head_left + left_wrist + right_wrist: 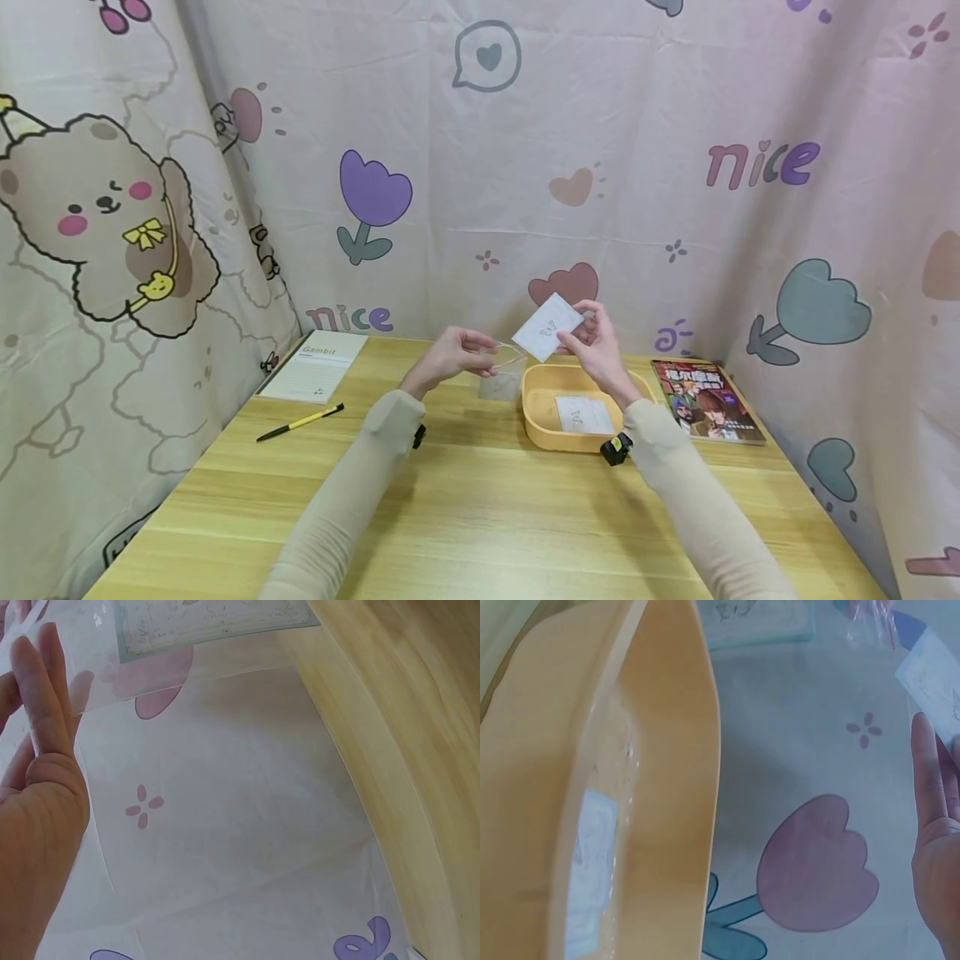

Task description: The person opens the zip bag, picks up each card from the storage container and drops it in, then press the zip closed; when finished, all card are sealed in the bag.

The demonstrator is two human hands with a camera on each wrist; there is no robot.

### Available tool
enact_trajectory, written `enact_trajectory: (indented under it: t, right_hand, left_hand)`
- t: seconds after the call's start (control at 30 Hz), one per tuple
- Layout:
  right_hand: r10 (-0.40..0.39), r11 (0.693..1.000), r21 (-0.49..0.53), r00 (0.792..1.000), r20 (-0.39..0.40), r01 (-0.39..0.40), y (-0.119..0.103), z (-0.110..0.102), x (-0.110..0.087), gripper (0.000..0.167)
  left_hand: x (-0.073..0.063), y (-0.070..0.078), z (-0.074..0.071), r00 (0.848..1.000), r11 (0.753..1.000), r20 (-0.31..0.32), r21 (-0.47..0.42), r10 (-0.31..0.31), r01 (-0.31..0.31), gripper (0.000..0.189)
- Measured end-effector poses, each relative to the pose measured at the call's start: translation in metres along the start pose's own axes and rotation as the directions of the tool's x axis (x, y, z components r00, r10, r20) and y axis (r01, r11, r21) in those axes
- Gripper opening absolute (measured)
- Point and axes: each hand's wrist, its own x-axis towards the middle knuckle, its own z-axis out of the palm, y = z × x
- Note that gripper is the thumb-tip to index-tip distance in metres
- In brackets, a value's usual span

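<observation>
My left hand [453,360] pinches the top of a clear plastic bag [500,385] by its rim, and the bag's mouth gapes. In the left wrist view, a pale packet with a blue-green border [217,626] shows through the clear plastic. My right hand [596,346] pinches a flat white packet with a butterfly print [546,329] between thumb and fingers, above and to the right of the bag. Below that hand stands a yellow plastic basin [534,421], with a similar white packet [583,414] lying in it.
At the back left of the wooden table [480,517] lie a white notepad [311,367] and a yellow and black pen [300,422]. A colourful magazine [708,404] lies right of the basin. A printed curtain [450,167] hangs behind the table.
</observation>
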Motion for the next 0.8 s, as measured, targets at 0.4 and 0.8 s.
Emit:
enact_trajectory:
  t: [0.4,0.8]
  right_hand:
    - [-0.002,0.999,0.038,1.000,0.018,0.001,-0.007,0.025,0.007,0.051]
    - [-0.001,0.999,-0.053,0.999,0.046,0.004,-0.010,0.038,0.009,0.048]
  left_hand:
    - [0.000,0.001,0.001,1.000,1.000,0.003,-0.005,-0.011,0.011,0.038]
    - [0.001,-0.001,0.002,1.000,1.000,0.019,-0.013,-0.004,0.004,0.038]
